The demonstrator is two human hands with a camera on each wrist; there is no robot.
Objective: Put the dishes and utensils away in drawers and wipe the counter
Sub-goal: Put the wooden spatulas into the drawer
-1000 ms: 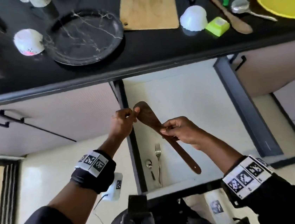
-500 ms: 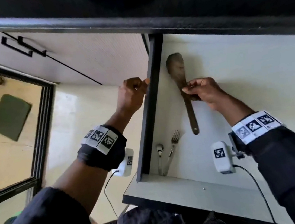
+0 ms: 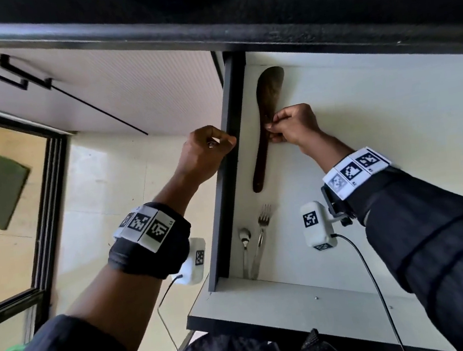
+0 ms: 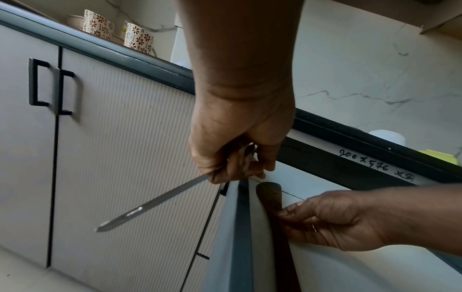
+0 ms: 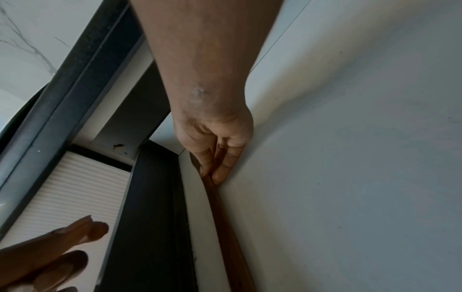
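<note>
Setting the long dark-brown wooden spatula [image 3: 268,113] flat on the floor of the open white drawer with dark side walls [image 3: 226,176] is the step in hand, and it looks nearly finished. The right hand [image 3: 291,125] pinches the spatula where blade meets handle, fingers curled round it; the blade lies beyond the fingertips toward the drawer's back, the handle runs toward the wrist, and the whole tool sits just beside the drawer's left wall. To finish well, I would let it settle fully flat before the fingers let go, keeping it parallel to that wall so room stays on the palm side for more utensils. A steel fork [image 3: 262,229] and a small steel spoon [image 3: 244,240] lie nearer the wrist, apart from the handle end; sliding the spatula back could knock them. The left hand [image 3: 207,152], outside the wall, is clamped on a slim steel utensil handle [image 4: 150,203], likely next in.
</note>
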